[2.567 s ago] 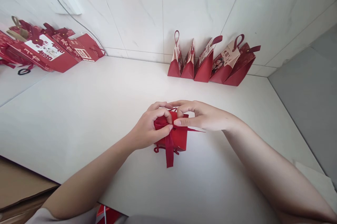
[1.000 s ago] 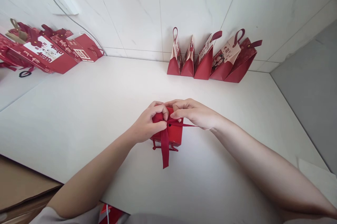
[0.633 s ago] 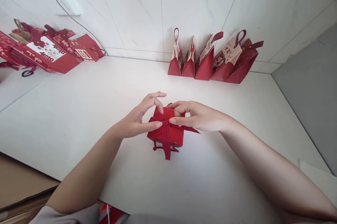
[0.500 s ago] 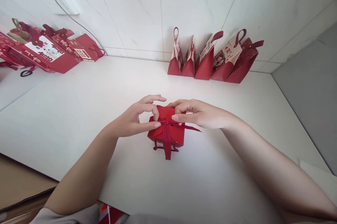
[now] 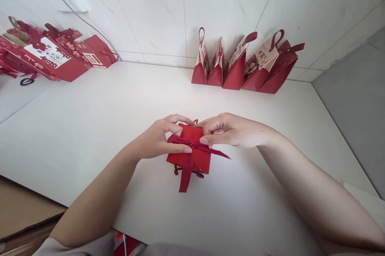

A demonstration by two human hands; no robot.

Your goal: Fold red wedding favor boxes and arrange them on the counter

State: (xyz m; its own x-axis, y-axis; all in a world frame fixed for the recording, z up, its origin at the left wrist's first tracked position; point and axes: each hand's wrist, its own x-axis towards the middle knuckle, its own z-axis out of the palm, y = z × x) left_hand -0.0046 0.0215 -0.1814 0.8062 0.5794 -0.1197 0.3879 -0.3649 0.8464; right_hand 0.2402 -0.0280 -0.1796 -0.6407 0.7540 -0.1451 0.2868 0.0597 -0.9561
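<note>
A small red gift box [image 5: 202,162] sits on the white tabletop, with a dark red ribbon [image 5: 187,168] tied in a bow across its top. One ribbon tail hangs over the front and another points right. My left hand [image 5: 156,138] rests at the box's left side, thumb stretched out below the bow knot, other fingers apart near the back edge. The bow's left loop lies between its thumb and fingers. On the right, my right hand [image 5: 230,130] pinches the bow by its right loop. Red cord handles [image 5: 199,175] stick out at the front.
Several red triangular gift boxes [image 5: 232,73] with ribbon loops stand in a row against the tiled wall [image 5: 159,11]. More red boxes [image 5: 73,69] are grouped at the far left, below a socket with a grey cable [image 5: 81,21]. A grey panel [image 5: 355,87] borders the table's right.
My left thumb has slid right and down across the box front, and its fingertips have parted around the left loop. The front ribbon tail has swung left. The right hand has shifted slightly right.
</note>
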